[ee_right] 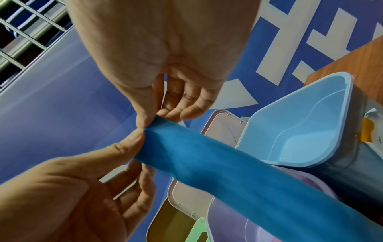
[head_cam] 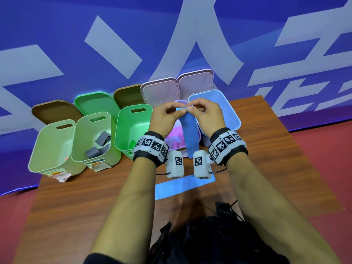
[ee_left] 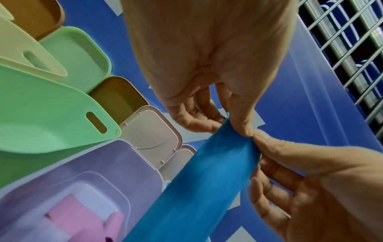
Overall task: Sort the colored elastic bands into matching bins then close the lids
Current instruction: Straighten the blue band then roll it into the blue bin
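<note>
A blue elastic band [head_cam: 188, 130] hangs straight down over the purple bin [head_cam: 182, 101], just left of the open light blue bin [head_cam: 226, 100]. My left hand [head_cam: 182, 111] and right hand [head_cam: 190, 108] meet at its top end, each pinching the edge between thumb and fingers. In the left wrist view the left thumb presses the blue band [ee_left: 207, 180] at its upper corner. In the right wrist view the blue band [ee_right: 228, 163] crosses in front of the light blue bin [ee_right: 300, 122]. A second, paler blue band [head_cam: 182, 185] lies flat on the table under my wrists.
Open bins line the table's back edge: a pale green bin [head_cam: 47, 149], one holding grey bands [head_cam: 101, 140], a green bin [head_cam: 131, 121], and the purple one holding pink bands [head_cam: 177, 134]. Their lids lean behind, against the blue banner. The wooden table [head_cam: 85, 206] ends close right of the blue bin.
</note>
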`<state>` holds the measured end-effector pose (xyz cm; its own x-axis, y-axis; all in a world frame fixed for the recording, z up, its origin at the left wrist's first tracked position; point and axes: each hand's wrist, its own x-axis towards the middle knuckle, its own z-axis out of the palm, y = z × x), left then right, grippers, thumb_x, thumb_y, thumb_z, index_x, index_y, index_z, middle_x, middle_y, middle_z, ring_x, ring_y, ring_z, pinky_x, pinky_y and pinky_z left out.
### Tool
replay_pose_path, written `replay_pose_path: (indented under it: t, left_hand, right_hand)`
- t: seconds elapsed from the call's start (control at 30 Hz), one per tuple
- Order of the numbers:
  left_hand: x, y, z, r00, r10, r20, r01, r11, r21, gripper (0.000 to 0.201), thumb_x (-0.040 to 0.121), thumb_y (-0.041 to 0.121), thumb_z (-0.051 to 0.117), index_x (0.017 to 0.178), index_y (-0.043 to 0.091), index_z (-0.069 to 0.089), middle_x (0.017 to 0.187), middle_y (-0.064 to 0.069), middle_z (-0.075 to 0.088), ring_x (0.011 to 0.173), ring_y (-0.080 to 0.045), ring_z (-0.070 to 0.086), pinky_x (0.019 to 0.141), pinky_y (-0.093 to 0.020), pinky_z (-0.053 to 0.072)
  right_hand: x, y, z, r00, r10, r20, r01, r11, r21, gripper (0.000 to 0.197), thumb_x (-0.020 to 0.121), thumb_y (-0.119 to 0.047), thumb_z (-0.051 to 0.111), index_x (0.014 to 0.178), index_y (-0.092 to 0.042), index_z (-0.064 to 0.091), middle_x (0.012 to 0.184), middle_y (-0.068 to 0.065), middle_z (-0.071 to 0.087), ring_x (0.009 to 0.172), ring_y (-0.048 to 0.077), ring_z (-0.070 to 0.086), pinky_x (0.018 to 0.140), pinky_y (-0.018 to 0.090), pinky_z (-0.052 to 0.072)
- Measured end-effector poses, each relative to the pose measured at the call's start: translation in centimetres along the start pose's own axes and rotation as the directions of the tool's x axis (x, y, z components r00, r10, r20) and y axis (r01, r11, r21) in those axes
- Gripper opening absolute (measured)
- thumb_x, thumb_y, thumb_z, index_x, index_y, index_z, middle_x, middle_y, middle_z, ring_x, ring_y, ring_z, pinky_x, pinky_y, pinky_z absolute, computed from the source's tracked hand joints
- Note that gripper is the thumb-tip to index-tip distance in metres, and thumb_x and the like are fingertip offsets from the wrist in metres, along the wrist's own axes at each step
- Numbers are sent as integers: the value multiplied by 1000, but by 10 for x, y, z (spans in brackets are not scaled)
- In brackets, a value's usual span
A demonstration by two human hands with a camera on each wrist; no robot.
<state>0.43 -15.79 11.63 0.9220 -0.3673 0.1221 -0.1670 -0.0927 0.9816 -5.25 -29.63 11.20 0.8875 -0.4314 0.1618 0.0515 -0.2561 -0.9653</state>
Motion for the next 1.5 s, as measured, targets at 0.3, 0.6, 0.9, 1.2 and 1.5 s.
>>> replay_pose_path:
  t: [0.3, 0.6, 0.9, 1.2, 1.5]
  left_hand:
    - [2, -5, 1, 999, -34, -4, 34, 999, 32, 8, 88, 2, 68, 92, 5, 74, 79, 4, 70, 66, 4, 58, 67, -12, 45]
    - [4, -6, 2, 997, -77, 4, 76, 994, 80, 10, 94, 7, 62, 91, 8, 72, 78, 2, 68, 71, -9, 57, 68, -20, 48]
    - [5, -6, 4, 1000, 3, 23, -3, 1000, 5, 18, 92, 3, 64, 105, 14, 72, 71, 8, 64, 76, -21, 53, 77, -32, 52]
    - [7, -3, 6, 999, -38, -5, 38, 999, -22, 26, 81, -4, 74, 103, 9, 73, 92, -5, 73, 86, -15, 65, 88, -31, 57]
    - [12, -10, 4, 999, -29, 37, 28, 998, 48, 17, 88, 1, 69, 100, 11, 74, 83, 12, 74, 80, -4, 66, 85, -24, 54]
  right_hand:
    - [2, 5, -2, 999, 39, -16, -39, 999, -27, 7, 90, -15, 68, 86, -18, 73, 82, -8, 71, 75, -1, 62, 71, 8, 47]
    - [4, 10, 4, 996, 88, -2, -87, 992, 93, 9, 88, -9, 69, 93, -15, 72, 92, 11, 72, 87, 21, 67, 87, 30, 56]
    - [6, 10, 0, 996, 91, -14, -90, 993, 80, 8, 91, -9, 67, 88, -16, 70, 87, 0, 70, 86, 16, 65, 84, 23, 53]
    - [10, 9, 2, 994, 108, -21, -104, 982, 158, 11, 89, -3, 66, 89, -14, 68, 81, 0, 66, 78, 11, 61, 77, 19, 50]
    - [14, 11, -1, 994, 108, -23, -104, 988, 115, 8, 88, -8, 69, 88, -16, 71, 83, 3, 71, 80, 12, 66, 83, 23, 55]
